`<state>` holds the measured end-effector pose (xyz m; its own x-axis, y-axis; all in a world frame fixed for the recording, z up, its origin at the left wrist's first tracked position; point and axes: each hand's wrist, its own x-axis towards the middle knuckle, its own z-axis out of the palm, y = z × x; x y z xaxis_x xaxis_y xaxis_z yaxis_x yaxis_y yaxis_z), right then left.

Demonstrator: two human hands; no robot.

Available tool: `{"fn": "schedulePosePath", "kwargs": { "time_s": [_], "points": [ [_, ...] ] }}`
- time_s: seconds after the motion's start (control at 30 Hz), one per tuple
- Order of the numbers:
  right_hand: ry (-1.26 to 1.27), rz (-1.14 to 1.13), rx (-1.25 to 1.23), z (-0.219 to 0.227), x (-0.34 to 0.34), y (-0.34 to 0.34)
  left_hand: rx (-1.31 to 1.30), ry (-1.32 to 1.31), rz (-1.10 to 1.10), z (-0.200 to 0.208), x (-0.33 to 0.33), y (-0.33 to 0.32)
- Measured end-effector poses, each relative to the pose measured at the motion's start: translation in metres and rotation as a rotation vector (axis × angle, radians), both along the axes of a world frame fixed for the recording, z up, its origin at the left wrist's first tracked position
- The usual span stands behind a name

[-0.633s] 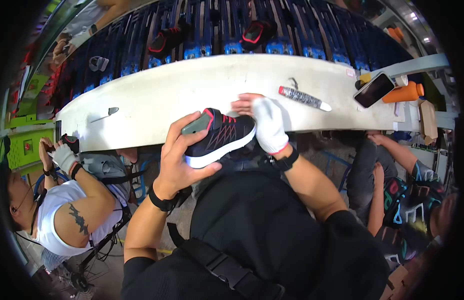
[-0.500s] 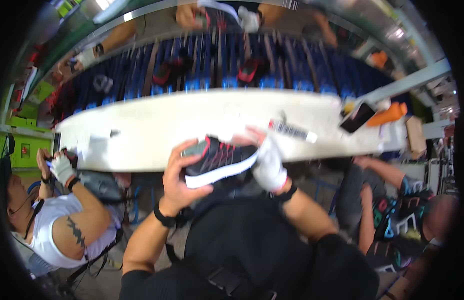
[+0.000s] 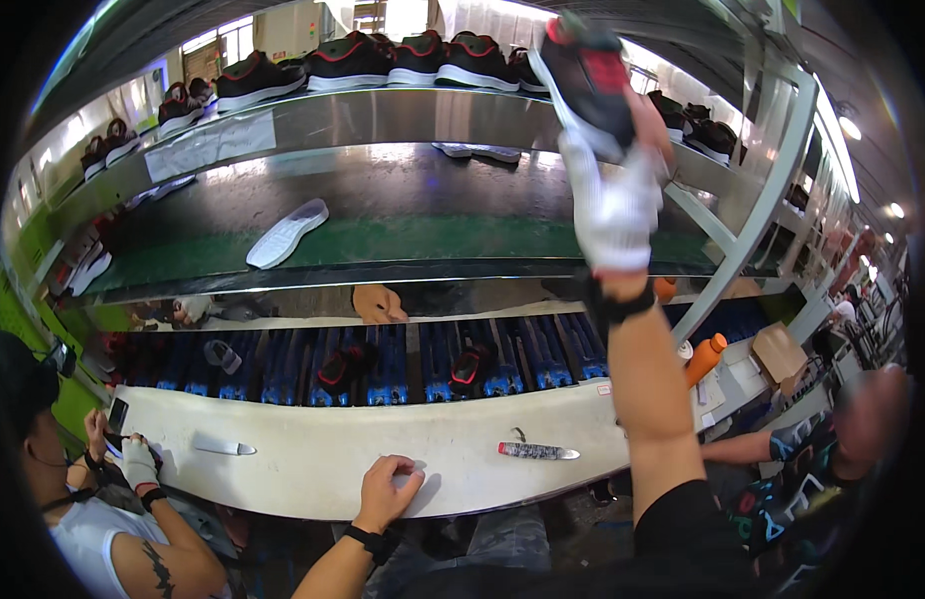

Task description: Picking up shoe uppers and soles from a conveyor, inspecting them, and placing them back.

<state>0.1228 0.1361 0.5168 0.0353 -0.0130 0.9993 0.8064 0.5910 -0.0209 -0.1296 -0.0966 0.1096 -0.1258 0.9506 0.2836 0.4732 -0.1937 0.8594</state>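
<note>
My right hand (image 3: 627, 205), in a white knit glove, is raised to the upper shelf at the right of centre. It grips a black-and-red sneaker (image 3: 587, 80) with a white sole, tilted and blurred by motion. The glove leaves fingertips bare along the shoe's right side. My bare left hand (image 3: 388, 491) is at the near edge of the white table (image 3: 313, 454), fingers loosely bent, thumb apart, holding nothing. A slim patterned tube with a red end (image 3: 538, 451) lies on the table to its right.
Several similar sneakers (image 3: 353, 62) line the upper shelf (image 3: 383, 103). Below, a pale sole (image 3: 288, 235) lies on a green-edged belt (image 3: 403, 240). A grey post (image 3: 757, 200) slants at right, near an orange bottle (image 3: 704, 359). People sit on both sides.
My right hand has carried the sneaker from above the table up to the shelf. My left hand has let go of it and come down to the table edge. The view has tilted upward.
</note>
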Motion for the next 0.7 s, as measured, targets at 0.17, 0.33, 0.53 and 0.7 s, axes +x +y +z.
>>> {"fn": "schedulePosePath", "kwargs": {
  "time_s": [0.17,0.33,0.53,0.7],
  "points": [
    [-0.038,0.588,-0.112,0.001,-0.021,0.002,0.071,0.046,0.044,0.006,0.002,0.005],
    [-1.074,0.714,-0.513,-0.192,-0.061,-0.012,0.129,0.145,0.047,0.002,0.002,-0.001],
    [-1.491,0.013,-1.058,-0.354,-0.018,0.058,0.152,0.127,-0.037,0.002,0.011,0.008],
    [-1.597,-0.031,-0.805,-0.367,-0.015,0.084,0.185,0.095,0.021,-0.004,0.019,0.013]
  ]
}}
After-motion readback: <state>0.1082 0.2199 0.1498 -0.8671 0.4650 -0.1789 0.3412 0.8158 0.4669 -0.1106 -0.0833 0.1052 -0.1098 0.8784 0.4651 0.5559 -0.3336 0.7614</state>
